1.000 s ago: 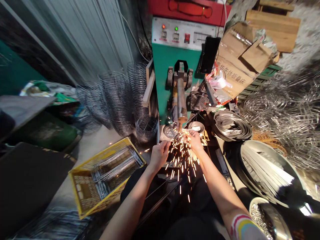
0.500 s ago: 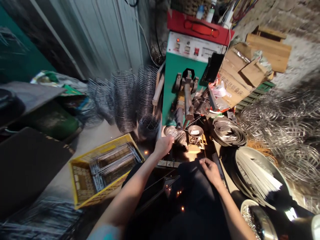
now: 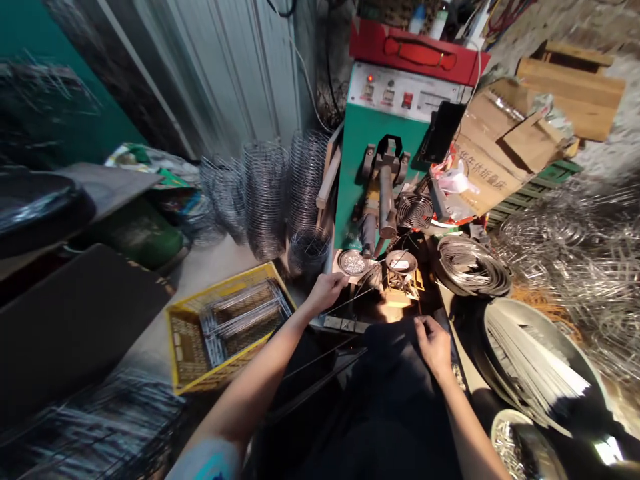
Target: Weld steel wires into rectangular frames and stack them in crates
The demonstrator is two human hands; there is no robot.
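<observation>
My left hand [image 3: 325,293] is closed, thumb against fingers, just in front of a small round dish of shiny metal bits [image 3: 353,263]. Whatever its fingertips pinch is too small to make out. A thin wire slants past just below that hand. My right hand [image 3: 434,345] is closed too, its fingertips together at the edge of the dark cloth [image 3: 390,353] over my lap; what lies between them is hidden. Beyond both hands stands a green machine [image 3: 387,167] with a red top, its metal arms pointing down above the dish. A second small dish [image 3: 401,262] sits right of it.
At left is a yellow crate [image 3: 227,327] of metal rods, with stacked wire baskets [image 3: 265,200] behind. To the right lie a wire coil [image 3: 473,265], a large basin [image 3: 545,360] of thin strips, a bowl of metal pieces [image 3: 525,443] and piled wire rings [image 3: 590,240].
The orange sparks around my arms and lap are gone. The whole scene has shifted right in view as my head turned slightly left. Both hands keep nearly the same pose.
</observation>
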